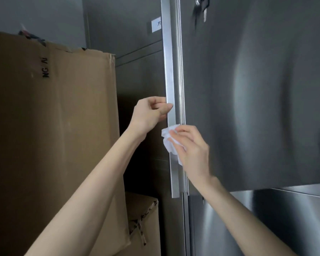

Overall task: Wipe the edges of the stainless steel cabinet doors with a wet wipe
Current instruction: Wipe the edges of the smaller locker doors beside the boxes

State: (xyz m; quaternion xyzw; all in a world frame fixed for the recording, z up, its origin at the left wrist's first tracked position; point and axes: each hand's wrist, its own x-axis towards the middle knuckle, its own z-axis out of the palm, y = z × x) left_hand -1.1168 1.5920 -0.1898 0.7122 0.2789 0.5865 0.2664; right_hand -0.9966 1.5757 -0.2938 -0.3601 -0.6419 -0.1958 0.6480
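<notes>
Here, the left hand [151,110] is reaching up, its fingers [155,102] curling round and pinching the brushed steel edge [171,71] of the cabinet door [248,89]. Just below, the right hand [191,146] is clamping a crumpled white wet wipe [168,140] against that same smooth edge.

Brushed glossy steel door [248,89]; crumpled white wipe [167,139]; matt cardboard box [54,117].

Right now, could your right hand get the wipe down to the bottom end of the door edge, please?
Probably yes. The right hand holds the wipe at the door edge, and the strip below runs bare to its end. The left hand grips higher up, and the boxes stand to the left.
</notes>
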